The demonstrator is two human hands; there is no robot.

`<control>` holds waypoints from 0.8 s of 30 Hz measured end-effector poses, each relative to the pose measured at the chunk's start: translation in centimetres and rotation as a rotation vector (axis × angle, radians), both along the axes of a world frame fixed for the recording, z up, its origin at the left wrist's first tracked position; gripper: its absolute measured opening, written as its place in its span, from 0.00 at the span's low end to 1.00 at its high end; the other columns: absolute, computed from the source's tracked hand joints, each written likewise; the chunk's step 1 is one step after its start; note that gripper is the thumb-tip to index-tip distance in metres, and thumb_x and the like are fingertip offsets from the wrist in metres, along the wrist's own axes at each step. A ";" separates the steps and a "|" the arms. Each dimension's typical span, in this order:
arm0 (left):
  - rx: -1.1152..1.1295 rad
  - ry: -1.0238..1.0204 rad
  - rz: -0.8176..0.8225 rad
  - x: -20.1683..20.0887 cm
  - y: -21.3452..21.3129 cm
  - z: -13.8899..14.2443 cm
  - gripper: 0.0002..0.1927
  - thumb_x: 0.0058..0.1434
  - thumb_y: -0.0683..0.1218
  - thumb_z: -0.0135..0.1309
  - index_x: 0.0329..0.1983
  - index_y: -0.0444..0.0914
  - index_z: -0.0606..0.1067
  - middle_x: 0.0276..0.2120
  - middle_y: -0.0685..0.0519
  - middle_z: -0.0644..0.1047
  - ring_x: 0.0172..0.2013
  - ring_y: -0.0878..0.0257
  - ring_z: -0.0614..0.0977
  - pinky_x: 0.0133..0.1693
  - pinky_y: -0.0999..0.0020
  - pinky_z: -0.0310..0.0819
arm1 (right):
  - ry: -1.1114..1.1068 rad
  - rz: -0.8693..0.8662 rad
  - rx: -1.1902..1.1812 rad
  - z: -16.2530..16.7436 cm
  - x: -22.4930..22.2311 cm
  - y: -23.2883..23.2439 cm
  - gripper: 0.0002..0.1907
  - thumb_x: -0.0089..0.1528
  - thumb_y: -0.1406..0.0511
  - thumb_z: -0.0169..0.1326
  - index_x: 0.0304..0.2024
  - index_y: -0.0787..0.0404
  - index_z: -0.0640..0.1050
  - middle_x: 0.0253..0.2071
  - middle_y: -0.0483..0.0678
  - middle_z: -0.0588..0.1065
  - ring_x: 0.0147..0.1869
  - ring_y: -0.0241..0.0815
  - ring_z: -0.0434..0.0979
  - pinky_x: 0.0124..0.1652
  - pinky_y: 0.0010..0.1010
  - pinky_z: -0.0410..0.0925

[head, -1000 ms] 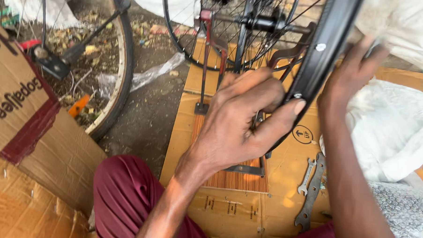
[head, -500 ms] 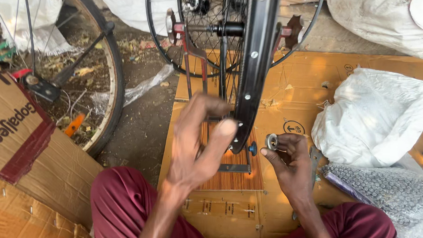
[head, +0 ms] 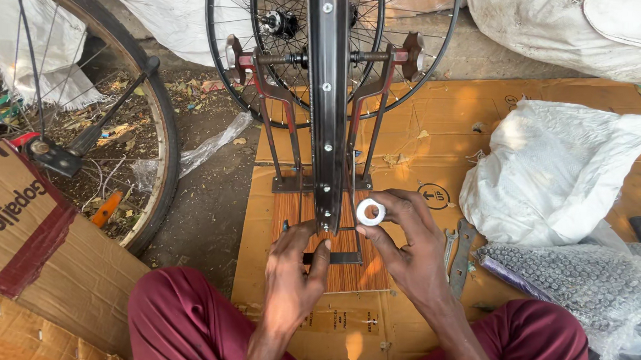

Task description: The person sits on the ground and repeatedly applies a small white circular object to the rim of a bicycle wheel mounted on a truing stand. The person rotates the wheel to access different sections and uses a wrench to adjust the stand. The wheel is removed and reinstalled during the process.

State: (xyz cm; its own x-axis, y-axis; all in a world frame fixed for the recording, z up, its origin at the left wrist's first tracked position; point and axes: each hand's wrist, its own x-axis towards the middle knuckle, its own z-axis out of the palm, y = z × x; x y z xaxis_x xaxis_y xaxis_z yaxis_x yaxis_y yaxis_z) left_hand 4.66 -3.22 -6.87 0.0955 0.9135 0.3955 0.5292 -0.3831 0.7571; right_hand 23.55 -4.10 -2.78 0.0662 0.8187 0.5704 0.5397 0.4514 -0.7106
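A black bicycle rim (head: 327, 109) stands upright, edge-on, in a dark red truing stand (head: 280, 122) whose two arms hold the hub axle at the far end. The stand's wooden base (head: 346, 266) lies on flattened brown cardboard (head: 442, 156), near the person's knees in maroon trousers (head: 181, 317).

The left hand (head: 292, 278) rests on the near end of the wooden base, fingers stretched forward and loosely spread, their tips at the lowest part of the rim; it grips nothing that can be made out. The right hand (head: 403, 250) is just right of the rim and holds a small white ring-shaped tool (head: 370, 212) pinched between thumb and fingers, close against the rim's right side; whether the ring touches the rim I cannot tell.

To the right of that hand, two flat metal spanners (head: 459, 249) lie on the cardboard. Further right sit a white plastic sack (head: 555, 174) and, nearer, a roll of bubble wrap (head: 580, 281). Behind the stand, another spoked wheel (head: 410, 48) leans at the far side. On the left, a bicycle wheel with tyre (head: 152, 124) stands over littered bare ground, and a brown cardboard box with dark red tape (head: 20, 240) fills the near left corner
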 end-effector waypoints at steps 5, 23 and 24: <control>-0.015 -0.027 0.026 0.4 0.4 0.1 0.10 0.62 0.40 0.55 0.45 0.31 0.78 0.39 0.41 0.83 0.40 0.49 0.86 0.47 0.53 0.76 | 0.006 0.034 -0.023 -0.3 0.3 0.2 0.23 0.57 0.68 0.66 0.55 0.60 0.78 0.51 0.50 0.74 0.50 0.42 0.85 0.48 0.31 0.78; -0.020 0.022 0.050 0.2 -0.2 1.0 0.09 0.65 0.43 0.55 0.42 0.31 0.76 0.36 0.40 0.81 0.37 0.48 0.82 0.42 0.54 0.72 | 0.268 0.256 0.048 0.8 -1.3 2.3 0.24 0.62 0.75 0.60 0.60 0.65 0.72 0.59 0.53 0.72 0.62 0.44 0.79 0.60 0.33 0.76; -0.056 0.030 0.055 0.3 -0.5 1.4 0.09 0.66 0.44 0.55 0.40 0.31 0.76 0.35 0.41 0.80 0.35 0.48 0.81 0.41 0.54 0.72 | 0.323 0.326 0.056 1.3 -1.5 2.8 0.24 0.62 0.76 0.58 0.61 0.66 0.71 0.60 0.52 0.71 0.64 0.44 0.78 0.60 0.34 0.75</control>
